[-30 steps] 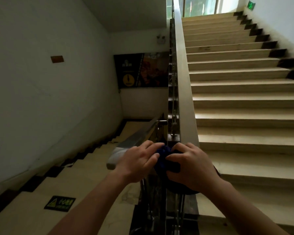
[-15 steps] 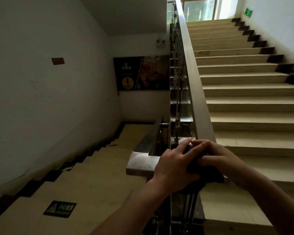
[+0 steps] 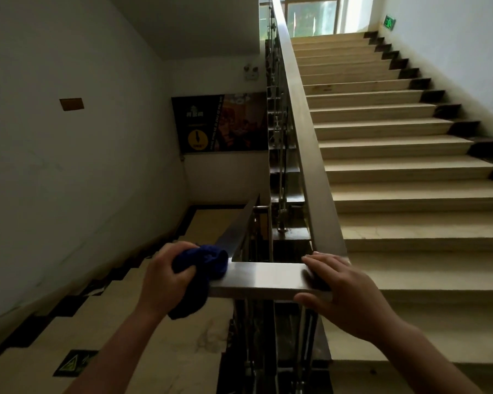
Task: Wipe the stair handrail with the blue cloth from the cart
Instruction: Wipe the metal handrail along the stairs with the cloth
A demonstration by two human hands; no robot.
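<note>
handrail (image 3: 268, 277): a flat steel bar. its short level turn section runs across just in front of the person, between the flight going down on the left and the flight going up on the right.
blue cloth (image 3: 208, 260): bunched into a ball and pressed on the left end of the level section, at the corner. a loose tail hangs below the bar.
left hand (image 3: 165, 275): fingers curled round the bunched cloth, gripping it against the rail.
right hand (image 3: 343, 291): clasps the right end of the level section, fingers laid over the top and thumb on the front edge. there is no cloth in it.
step in hand: by my reading, wiping the level section, starting at its left corner.
doing it well: spread the cloth so it covers the top and front face rather than touching one edge. press steadily and draw it in one long pass toward the right hand. lift that hand away in time so no patch is missed.
corners: work the cloth into the joints where the sloping rails meet.
risk: the hanging tail could catch on the posts (image 3: 248, 322) beneath, so gather it in.
</note>
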